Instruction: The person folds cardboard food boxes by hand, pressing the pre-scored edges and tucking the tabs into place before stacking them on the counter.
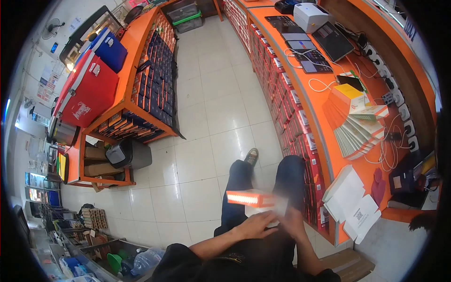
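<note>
Over my lap is an orange and white box, tilted, with bright markings along its narrow orange side. Its white face is smeared by motion. My left hand lies along the near edge of the box and grips it, fingers pointing right. Close by on the right, my right hand is at the box's right end, blurred, so its fingers cannot be made out. The hands nearly meet at the near right corner of the box.
An orange counter on the right bears fanned-out booklets, opened white cardboard, tablets, cables and a white printer. Small boxes fill the shelves below. Left are a red cooler, a blue cooler and a grey bin.
</note>
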A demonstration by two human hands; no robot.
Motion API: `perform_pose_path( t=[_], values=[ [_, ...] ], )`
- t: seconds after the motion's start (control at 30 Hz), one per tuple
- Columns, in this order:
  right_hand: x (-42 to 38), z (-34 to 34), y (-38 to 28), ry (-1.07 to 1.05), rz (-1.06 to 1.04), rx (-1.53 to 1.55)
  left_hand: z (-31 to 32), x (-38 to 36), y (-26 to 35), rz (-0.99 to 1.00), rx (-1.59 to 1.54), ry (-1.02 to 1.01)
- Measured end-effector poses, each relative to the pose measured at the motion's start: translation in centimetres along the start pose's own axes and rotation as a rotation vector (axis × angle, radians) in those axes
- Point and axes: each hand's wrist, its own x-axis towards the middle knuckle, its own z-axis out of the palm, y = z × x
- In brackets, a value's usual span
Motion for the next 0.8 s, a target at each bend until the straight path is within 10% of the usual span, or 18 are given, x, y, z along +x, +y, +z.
perform_pose_path(
  t=[0.2,0.3,0.57,0.8],
  values=[
    [0.4,0.1,-0.5,0.044,0.063,-0.168,0.4,-0.3,-2.6,0.113,0.147,-0.09],
    [0.6,0.3,-0.8,0.064,0.302,0.288,0.4,-0.3,-2.4,0.097,0.119,0.096],
    [0.1,1.6,-1.5,0.24,-0.527,-0.477,2.0,-0.7,-6.2,-0.613,-0.863,0.15],
    [1.1,0.7,-3.9,0.108,-0.366,-0.3,3.0,-0.5,-6.1,-0.503,-0.966,0.156]
  ],
)
